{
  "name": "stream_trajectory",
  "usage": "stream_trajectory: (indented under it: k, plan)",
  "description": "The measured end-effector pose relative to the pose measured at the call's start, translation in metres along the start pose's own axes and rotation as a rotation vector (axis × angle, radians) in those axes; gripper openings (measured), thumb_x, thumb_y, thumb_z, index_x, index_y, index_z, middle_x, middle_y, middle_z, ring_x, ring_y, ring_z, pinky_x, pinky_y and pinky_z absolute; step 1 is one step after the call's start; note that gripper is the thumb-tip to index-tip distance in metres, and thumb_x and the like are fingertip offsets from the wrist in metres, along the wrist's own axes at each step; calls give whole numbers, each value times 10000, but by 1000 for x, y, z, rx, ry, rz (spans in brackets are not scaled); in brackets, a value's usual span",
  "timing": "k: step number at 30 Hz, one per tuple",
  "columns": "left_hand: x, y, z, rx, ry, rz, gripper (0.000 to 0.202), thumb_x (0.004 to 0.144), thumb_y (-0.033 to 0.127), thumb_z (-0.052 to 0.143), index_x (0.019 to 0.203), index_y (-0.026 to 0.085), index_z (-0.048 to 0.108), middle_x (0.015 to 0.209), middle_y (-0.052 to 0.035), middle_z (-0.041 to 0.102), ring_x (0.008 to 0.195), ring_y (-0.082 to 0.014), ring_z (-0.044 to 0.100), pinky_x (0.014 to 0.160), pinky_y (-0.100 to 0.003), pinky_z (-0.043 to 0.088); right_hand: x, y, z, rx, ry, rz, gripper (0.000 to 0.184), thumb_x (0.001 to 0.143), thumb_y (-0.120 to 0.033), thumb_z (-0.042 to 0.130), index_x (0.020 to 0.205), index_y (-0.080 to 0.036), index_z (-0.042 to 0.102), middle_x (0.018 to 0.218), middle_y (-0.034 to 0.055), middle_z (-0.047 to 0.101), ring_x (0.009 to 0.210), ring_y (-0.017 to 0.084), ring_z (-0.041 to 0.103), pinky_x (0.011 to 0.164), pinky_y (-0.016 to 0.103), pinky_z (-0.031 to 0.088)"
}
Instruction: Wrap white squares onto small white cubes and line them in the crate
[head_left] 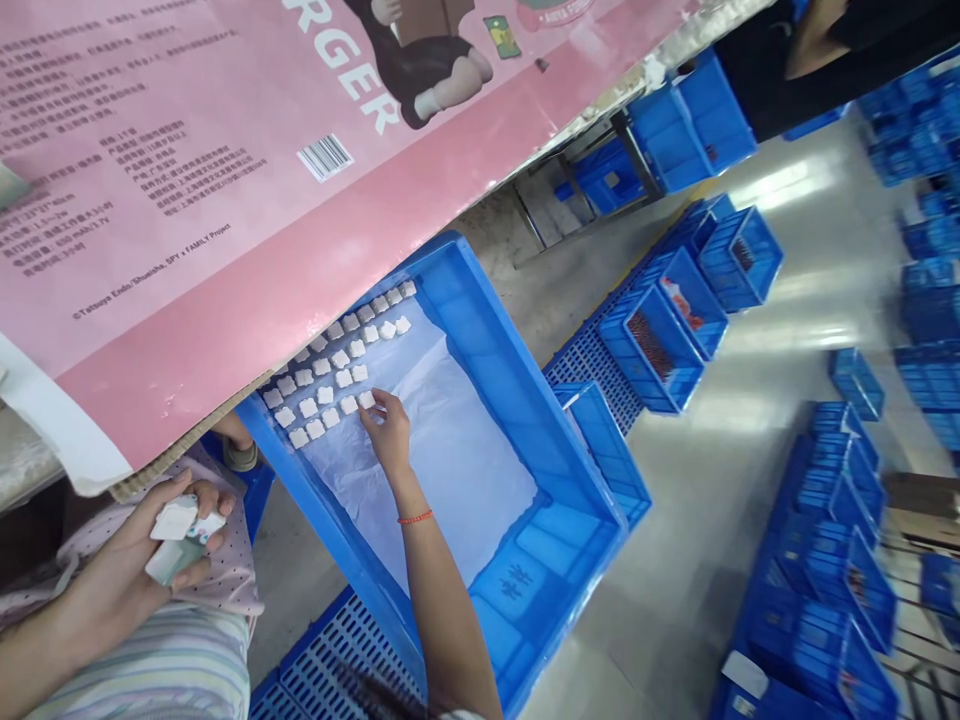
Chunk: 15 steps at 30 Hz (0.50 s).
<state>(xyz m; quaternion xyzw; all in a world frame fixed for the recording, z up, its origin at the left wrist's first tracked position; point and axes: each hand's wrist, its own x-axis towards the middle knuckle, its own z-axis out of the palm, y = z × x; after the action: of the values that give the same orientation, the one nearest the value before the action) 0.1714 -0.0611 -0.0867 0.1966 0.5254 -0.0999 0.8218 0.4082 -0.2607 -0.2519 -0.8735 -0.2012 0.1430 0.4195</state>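
white pieces (343,378) sit in rows on a pale sheet (472,460) inside a blue crate (559,545), probably lined up to avoid rubbing. the right grip (388,430) is clamped on a row's end piece; the left grip (141,545) curls around several more, seemingly a ready supply. a pink-covered counter (300,270) overhangs the crate; other crates (679,387) line the glossy floor (675,520).

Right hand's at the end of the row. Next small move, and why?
I'd probably open the right hand and leave its white piece there: it looks in line with the row, apparently down on the sheet, and the left hand holds more pieces. Contact underneath is hard to confirm.
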Motion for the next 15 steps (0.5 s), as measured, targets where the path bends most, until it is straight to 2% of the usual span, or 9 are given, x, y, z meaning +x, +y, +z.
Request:
stream_trajectory:
  k: [5,8,10,12,14,15]
  plan:
    - [-1,0,1,28,-8,-19,433,715,554,804,677,186,578,777,14,570,557,-96,452,361,-168,401,6,-1,-2,36,-8,-28,297,967,-381,622,1177,-170,617,1150,66,655,973,191,664,844,394,586]
    - [-2,2,4,53,-7,-21,441,696,560,816,675,188,580,793,14,591,574,-100,470,368,-164,385,6,-18,-10,46,43,-44,306,980,-394,589,1194,-176,604,1156,77,642,995,203,652,882,427,572]
    - [-3,1,7,71,3,-17,456,669,572,829,669,189,582,779,16,595,577,-103,476,383,-172,393,-6,-44,-16,56,84,-62,318,1007,-403,514,1223,-182,588,1162,108,622,1000,214,636,917,461,559]
    - [-2,-2,11,96,16,-21,471,660,607,825,693,196,598,783,14,617,577,-104,489,402,-175,395,-28,-82,-20,85,72,-106,339,1016,-416,466,1243,-193,583,1134,120,613,924,201,634,889,445,572]
    - [1,-10,13,132,32,-49,498,674,672,787,721,204,622,707,11,618,552,-115,502,414,-187,401,-57,-123,-20,144,-62,-194,350,934,-471,619,1195,-238,629,1025,58,642,751,150,633,735,329,603]
    - [2,-16,13,148,40,-69,505,687,697,763,741,210,639,661,11,609,546,-127,517,432,-199,420,-72,-142,-18,195,-188,-271,396,877,-511,686,1182,-262,648,1011,35,655,709,130,637,653,269,599]
